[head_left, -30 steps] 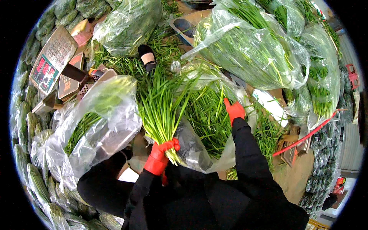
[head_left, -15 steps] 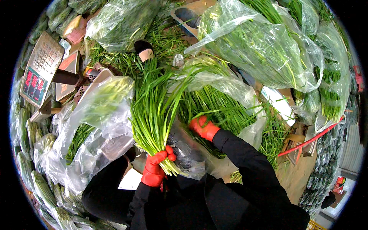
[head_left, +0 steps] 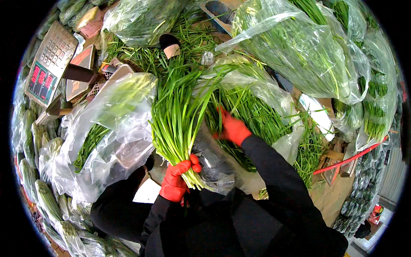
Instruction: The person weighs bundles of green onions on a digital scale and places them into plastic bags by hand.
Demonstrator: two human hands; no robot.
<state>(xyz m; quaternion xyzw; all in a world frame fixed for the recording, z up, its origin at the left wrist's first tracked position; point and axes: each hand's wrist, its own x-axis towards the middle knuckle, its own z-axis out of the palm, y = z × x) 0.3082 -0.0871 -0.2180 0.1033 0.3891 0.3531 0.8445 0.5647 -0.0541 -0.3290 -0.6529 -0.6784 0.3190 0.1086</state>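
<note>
Evidently one bunch of green stalks (head_left: 177, 115) is gathered — my left hand (head_left: 176, 180) is wrapped round its pale lower ends, leaves fanning away from me. My right hand (head_left: 234, 129) is blurred among the loose greens (head_left: 257, 111) in the open plastic bag (head_left: 288, 147); I cannot tell whether its fingers grip any. Judging by that heap, plenty remains ungathered — though the big clear bag (head_left: 295, 60) beyond looks well filled.

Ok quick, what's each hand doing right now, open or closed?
Left hand: closed around the base of a green bunch.
Right hand: at the loose greens, blurred; open or closed can't be told.
</note>
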